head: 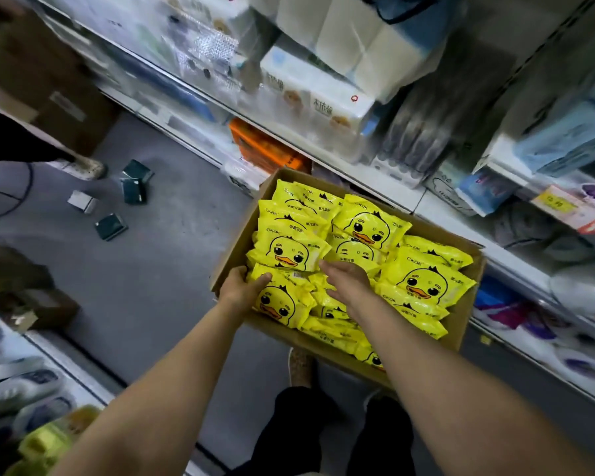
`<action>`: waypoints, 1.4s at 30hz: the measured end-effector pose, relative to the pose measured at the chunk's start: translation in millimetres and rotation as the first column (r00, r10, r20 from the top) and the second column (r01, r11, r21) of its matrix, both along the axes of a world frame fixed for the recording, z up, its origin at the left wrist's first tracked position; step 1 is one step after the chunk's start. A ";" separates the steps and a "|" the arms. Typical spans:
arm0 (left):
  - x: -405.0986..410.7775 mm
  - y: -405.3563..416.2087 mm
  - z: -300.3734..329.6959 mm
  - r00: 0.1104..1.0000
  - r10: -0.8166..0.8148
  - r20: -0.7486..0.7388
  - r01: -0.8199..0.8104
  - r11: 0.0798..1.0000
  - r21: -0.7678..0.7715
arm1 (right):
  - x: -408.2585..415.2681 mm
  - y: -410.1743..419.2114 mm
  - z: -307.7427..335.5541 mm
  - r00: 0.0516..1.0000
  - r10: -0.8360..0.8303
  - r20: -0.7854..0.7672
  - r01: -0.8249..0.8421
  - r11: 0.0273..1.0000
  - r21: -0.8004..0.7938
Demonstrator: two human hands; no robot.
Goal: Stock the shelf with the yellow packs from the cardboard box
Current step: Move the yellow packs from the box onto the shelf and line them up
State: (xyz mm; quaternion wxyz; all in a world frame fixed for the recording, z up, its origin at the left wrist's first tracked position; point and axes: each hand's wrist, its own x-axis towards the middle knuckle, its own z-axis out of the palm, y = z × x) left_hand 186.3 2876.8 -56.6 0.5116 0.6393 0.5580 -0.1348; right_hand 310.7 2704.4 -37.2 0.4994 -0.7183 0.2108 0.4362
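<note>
The cardboard box [461, 324] sits on the floor [152, 269] in the aisle, directly before the shelf [375, 180] that runs along the right. The packs [368, 225] lie stacked inside the box. The left hand [246, 285] rests at the box's near-left edge, touching a pack; the right hand [346, 280] lies on packs at the centre. Small boxes [134, 187] lie scattered on the floor to the left. Another person's shoe [90, 168] stands beyond them, far left.

Shop aisle (stocked shelves [323, 156], price tag [555, 202])
</note>
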 end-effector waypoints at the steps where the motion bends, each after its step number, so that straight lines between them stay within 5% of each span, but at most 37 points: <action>1: -0.7 1.2 -3.6 1.000 0.004 -0.002 -0.004 1.000 -0.016 | 2.1 3.5 0.0 1.000 0.010 0.008 -0.010 1.000 0.003; 17: -7.5 10.0 -24.9 0.993 -0.104 -0.046 0.108 0.991 0.081 | 3.9 43.1 -35.4 0.998 0.035 0.054 -0.036 0.999 0.014; 31: -11.3 -19.7 21.2 0.982 -0.159 0.098 0.147 0.982 0.118 | 19.1 -7.2 -4.6 0.930 -0.294 0.220 0.317 0.945 -0.080; 42: 39.3 -58.1 106.9 0.913 -0.179 0.367 0.140 0.981 0.133 | 40.7 -96.2 74.0 0.810 -0.585 0.042 0.554 0.786 0.274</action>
